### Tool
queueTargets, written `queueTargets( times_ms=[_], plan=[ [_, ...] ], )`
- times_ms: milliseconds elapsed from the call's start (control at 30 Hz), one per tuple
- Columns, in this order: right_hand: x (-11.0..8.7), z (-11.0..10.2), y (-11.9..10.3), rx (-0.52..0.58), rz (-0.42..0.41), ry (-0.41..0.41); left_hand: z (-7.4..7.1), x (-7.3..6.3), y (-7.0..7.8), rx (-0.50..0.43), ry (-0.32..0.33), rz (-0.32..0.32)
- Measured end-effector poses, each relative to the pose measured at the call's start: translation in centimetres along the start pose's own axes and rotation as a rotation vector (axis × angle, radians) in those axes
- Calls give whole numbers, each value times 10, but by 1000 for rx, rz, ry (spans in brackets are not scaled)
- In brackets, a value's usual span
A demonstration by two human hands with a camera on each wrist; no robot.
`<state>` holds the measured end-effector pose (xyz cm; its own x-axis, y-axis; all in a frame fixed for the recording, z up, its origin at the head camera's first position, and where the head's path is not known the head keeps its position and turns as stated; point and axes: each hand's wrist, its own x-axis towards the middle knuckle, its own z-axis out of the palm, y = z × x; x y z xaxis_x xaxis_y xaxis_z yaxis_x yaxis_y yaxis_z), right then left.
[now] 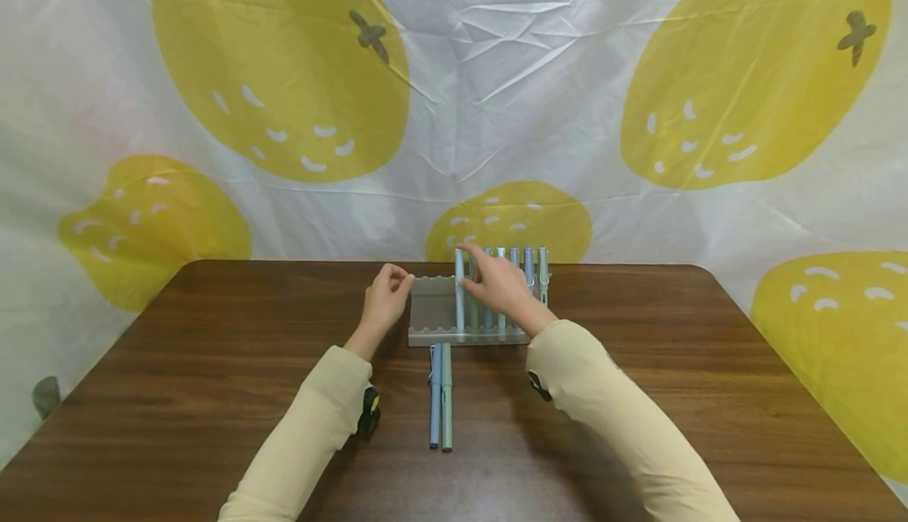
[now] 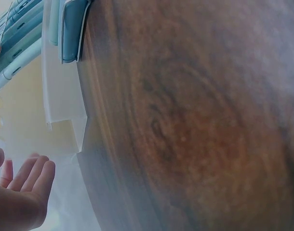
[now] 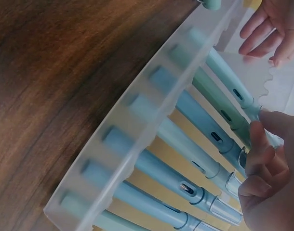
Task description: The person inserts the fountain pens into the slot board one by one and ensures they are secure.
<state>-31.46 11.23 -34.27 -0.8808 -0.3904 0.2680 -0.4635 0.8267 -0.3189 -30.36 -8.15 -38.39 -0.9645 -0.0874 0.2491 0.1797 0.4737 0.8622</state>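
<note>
A clear pen rack (image 1: 433, 338) stands on the table with several blue and green pens leaning in its notches. My right hand (image 1: 500, 281) pinches the capped upper end of a pale blue pen (image 1: 459, 293), the leftmost in the rack. In the right wrist view, that pen's (image 3: 229, 77) lower end sits behind the rack's translucent front lip. By the rack's left end is my left hand (image 1: 385, 297), holding nothing, its fingers loosely bent; whether they touch the rack I cannot tell. A blue pen (image 1: 436, 396) and a green pen (image 1: 447, 400) lie side by side in front of the rack.
The brown wooden table (image 1: 248, 396) ends just behind the rack. Beyond it hangs a white cloth (image 1: 511, 112) printed with yellow fruit. More pens, such as a green pen (image 1: 543, 270), lean at the rack's right end.
</note>
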Motion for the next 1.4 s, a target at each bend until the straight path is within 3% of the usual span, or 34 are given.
queueTargets(
  times_ms=[500,700,967,1400],
  plan=[
    [1,0,-1,-9,2,-12,0,0,-1,-7,1,5],
    [-3,-4,-1,42,-15,36,0,1,-1,6,9,10],
    [-14,-4,4,82,-82,110,1,2,-2,4,6,10],
    [-41,11,8,130,-135,75,1,0,-1,1,-7,6]
  ],
)
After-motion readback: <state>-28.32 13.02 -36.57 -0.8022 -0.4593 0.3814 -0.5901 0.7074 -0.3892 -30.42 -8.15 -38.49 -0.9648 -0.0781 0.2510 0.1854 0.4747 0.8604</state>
